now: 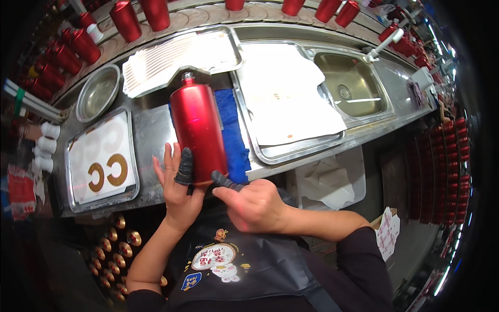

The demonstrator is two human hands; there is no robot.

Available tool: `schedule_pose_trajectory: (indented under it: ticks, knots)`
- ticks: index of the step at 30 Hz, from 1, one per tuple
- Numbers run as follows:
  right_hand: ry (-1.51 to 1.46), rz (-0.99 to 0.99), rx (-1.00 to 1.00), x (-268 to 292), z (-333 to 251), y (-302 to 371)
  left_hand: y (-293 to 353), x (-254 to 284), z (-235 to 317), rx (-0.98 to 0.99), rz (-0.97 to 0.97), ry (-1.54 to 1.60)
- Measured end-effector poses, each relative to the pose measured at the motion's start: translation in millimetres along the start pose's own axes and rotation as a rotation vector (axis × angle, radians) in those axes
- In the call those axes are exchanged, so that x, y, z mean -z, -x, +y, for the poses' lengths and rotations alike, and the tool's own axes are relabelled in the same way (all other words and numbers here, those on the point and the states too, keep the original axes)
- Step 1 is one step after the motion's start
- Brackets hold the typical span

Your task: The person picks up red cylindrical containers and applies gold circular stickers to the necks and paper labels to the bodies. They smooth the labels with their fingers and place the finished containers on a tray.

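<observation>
A glossy red metal bottle (pixel 199 122) lies over a blue cloth (pixel 232 130), its threaded neck away from me and its base toward me. My left hand (pixel 180 195) is at the bottle's lower left side, fingers stretched and spread. Its index finger, in a black finger cot, lies against the bottle, and its thumb is by the base. My right hand (pixel 255 207) has its index finger, also in a black cot, on the bottle's lower right edge. The thumb of that hand is just under the base, and its other fingers are curled in.
Left, a metal tray (pixel 136 179) holds a white sheet with brown C-shaped labels, near a steel bowl (pixel 97 93). Another tray (pixel 236 52) with white sheets stands behind; a third (pixel 270 157) lies right, beside a sink (pixel 349 86). More red bottles (pixel 126 21) stand on a conveyor beyond.
</observation>
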State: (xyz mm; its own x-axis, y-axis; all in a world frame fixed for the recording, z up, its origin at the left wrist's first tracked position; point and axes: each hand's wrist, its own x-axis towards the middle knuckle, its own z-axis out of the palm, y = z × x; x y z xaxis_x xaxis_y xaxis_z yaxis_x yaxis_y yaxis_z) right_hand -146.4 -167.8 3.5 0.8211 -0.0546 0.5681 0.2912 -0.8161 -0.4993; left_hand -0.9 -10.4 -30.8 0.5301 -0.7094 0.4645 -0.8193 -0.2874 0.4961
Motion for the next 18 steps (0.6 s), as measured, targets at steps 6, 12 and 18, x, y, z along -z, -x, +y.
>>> schedule_pose_trajectory:
  ticks: [6,12,18]
  knots:
    - [0.139,-0.271,0.093,-8,-13,-31,1,0,-4,0.001,0.005,-0.070]
    - [-0.160,-0.049,-0.129,32,28,-26,5,13,0,0.066,-0.007,0.126]
    - [0.476,-0.462,-0.524,100,162,-19,-6,10,1,0.057,-0.117,0.147]
